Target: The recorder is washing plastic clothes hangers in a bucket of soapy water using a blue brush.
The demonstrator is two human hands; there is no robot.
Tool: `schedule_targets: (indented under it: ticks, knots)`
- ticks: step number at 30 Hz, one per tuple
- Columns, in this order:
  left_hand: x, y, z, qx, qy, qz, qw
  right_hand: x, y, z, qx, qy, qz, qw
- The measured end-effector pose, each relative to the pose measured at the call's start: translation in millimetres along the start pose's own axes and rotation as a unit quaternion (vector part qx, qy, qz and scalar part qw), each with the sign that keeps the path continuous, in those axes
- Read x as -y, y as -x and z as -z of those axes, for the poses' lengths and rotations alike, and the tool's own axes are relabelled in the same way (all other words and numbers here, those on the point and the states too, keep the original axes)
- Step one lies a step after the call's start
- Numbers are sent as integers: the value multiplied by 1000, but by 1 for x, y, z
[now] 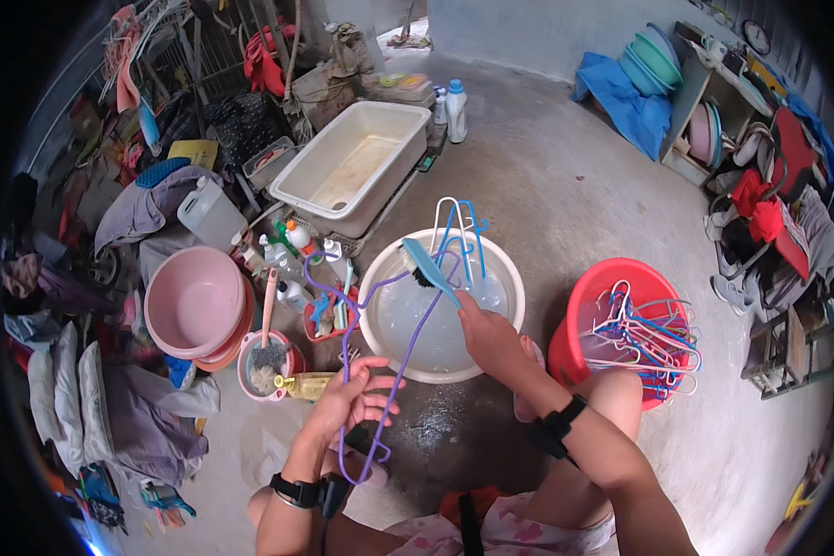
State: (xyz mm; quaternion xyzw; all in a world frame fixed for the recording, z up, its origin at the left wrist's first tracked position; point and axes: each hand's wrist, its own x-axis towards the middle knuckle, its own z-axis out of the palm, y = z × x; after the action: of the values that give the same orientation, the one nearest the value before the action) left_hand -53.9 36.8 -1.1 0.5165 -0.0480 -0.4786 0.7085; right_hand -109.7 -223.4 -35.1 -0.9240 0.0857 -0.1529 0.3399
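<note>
My left hand [350, 400] supports a purple clothes hanger [421, 327], its bar lying between the thumb and loosely spread fingers. The hanger slants up over a pale round basin [445, 377] of cloudy water. My right hand [484, 335] grips the handle of a light blue scrubbing brush [426, 263], whose dark and white bristles are at the hanger's upper part; whether they touch it I cannot tell. A white hanger [448, 200] and blue hangers [478, 222] stand partly in the basin, leaning on its far rim.
To the right, a red tub [567, 345] holds many coloured hangers [635, 334]. Pink basins [195, 301], a small pail [246, 375] and bottles [298, 236] crowd the left. Beyond lies a rectangular cream sink [343, 208], with a white detergent bottle [457, 113] beside it.
</note>
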Motion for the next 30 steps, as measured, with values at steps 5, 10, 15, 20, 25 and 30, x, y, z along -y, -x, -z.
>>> schedule_targets:
  ticks: [5,10,15,20,25,30]
  knots:
    - [2,8,-9,7,-38,0,999,-34,-22,-5,62,79,-148,984]
    - [7,7,8,-48,-5,-14,999,-43,-19,-15,91,93,-177,976]
    - [-3,10,15,-82,16,-43,996,-49,-3,-27,276,195,-120,933]
    - [-6,7,9,-86,18,-26,996,-31,7,-4,237,174,-117,949]
    - [0,-5,12,-89,4,0,996,7,22,36,91,57,-107,988]
    - [1,-24,-5,-64,-20,12,998,25,20,25,33,-112,-11,993]
